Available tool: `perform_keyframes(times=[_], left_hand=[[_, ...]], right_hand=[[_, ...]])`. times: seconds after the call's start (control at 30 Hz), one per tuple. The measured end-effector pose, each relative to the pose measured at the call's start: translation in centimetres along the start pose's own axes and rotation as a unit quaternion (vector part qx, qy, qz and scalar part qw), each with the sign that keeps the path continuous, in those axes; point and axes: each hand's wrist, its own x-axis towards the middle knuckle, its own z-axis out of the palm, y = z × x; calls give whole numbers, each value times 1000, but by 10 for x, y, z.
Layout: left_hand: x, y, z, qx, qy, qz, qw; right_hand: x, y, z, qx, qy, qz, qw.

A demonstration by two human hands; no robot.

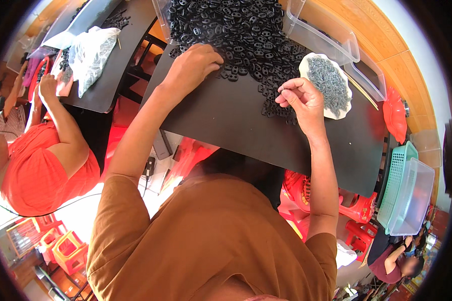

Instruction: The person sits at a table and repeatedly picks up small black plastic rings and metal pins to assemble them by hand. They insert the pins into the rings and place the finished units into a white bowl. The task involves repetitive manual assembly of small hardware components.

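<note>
A dark table (226, 118) spans the centre of the frame, its near edge slanting down toward the right. At the left of the frame, a co-worker in a red top (50, 168) sits at another dark table (108, 83). A broad heap of black two-holed pieces (231, 30) fills the upper centre and thins out toward the right hand. At the right edge of the frame, a green basket (392, 185) stands beside a clear tub (417, 195). A translucent bag (93, 55) lies at upper left. Right of centre, a pale dish (304, 67) bears a mound of small grey pieces (329, 83). The left hand (196, 65), upper centre, has its fingers curled at the heap's near edge; whether they grasp a piece I cannot tell. The right hand (304, 103), just beside the dish, brings thumb and forefinger together; anything between them is too small to tell.
</note>
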Motion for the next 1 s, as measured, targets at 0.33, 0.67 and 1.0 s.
perform_keyframes(times=[0.33, 0.67, 1.0], left_hand=[[18, 19, 2, -282, -1, -129, 951], [24, 61, 34, -711, -118, -235, 653], [22, 65, 47, -736, -139, -238, 618]], right_hand=[[0, 1, 4, -6, 27, -2, 1000], [-1, -7, 13, 10, 44, -13, 999], [0, -8, 14, 25, 35, -9, 999]])
